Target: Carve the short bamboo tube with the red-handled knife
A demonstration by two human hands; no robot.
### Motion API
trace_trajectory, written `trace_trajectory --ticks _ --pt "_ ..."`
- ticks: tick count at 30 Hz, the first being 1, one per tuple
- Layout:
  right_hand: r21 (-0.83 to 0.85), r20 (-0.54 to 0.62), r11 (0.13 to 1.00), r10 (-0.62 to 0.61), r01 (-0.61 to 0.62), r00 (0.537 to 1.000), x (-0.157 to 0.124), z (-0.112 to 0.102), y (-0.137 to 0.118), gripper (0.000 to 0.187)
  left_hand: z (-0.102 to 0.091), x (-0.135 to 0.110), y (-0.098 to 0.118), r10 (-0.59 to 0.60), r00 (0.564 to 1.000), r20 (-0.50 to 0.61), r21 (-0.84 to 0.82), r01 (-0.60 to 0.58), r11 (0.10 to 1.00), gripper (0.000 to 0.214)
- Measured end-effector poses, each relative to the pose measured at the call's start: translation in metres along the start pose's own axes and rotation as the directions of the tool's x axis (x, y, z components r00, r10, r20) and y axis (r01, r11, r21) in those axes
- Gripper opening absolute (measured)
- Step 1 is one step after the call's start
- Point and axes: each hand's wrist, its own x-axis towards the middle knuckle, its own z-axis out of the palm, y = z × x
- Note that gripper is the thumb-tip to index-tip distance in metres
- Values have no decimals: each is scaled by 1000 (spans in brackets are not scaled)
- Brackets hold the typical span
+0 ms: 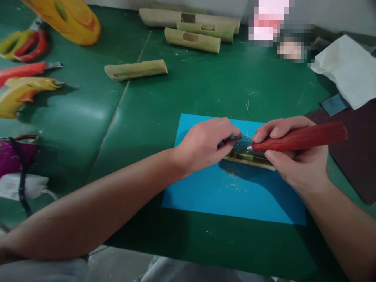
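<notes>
A red-handled carving tool (299, 138) is gripped in my right hand (308, 164), its handle pointing right and its short metal shank toward the left. Where its tip ends is hard to make out. Beneath it lies a split bamboo piece (249, 157), hollow side up, on a blue sheet (235, 201). My left hand (204, 143) is closed around the bamboo's left end, fingers curled and thumb in front, covering that end. Fine shavings (232, 184) are scattered on the sheet just in front of the bamboo.
Several bamboo tubes with cut openings (190, 37) lie at the back, and another bamboo tube (136, 70) rests nearer. Scissors (31, 45), a yellow glue gun (26, 92) and a white adapter (23, 186) are at left. White tissue (348, 70) and a dark board (349, 145) lie right.
</notes>
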Motion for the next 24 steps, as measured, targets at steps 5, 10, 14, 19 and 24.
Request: trace_trajectory --ticks 5,10,14,19,24 --pt "5 -44 999 53 -53 998 1 4 -10 21 -1 0 0 27 999 31 49 -29 998 21" --pt "42 -30 998 52 -51 998 2 5 -15 19 0 -2 -1 76 997 8 42 -76 996 21" --pt "124 -3 991 51 -51 999 3 4 -13 19 -1 -3 -1 101 995 -2 44 -100 994 21" --pt "228 1 973 37 -36 999 5 6 -11 25 -1 -3 0 96 995 3 46 -96 994 20" --pt "259 -2 966 15 -14 1000 6 8 -12 21 0 -2 1 109 994 -29 1 -109 994 18"
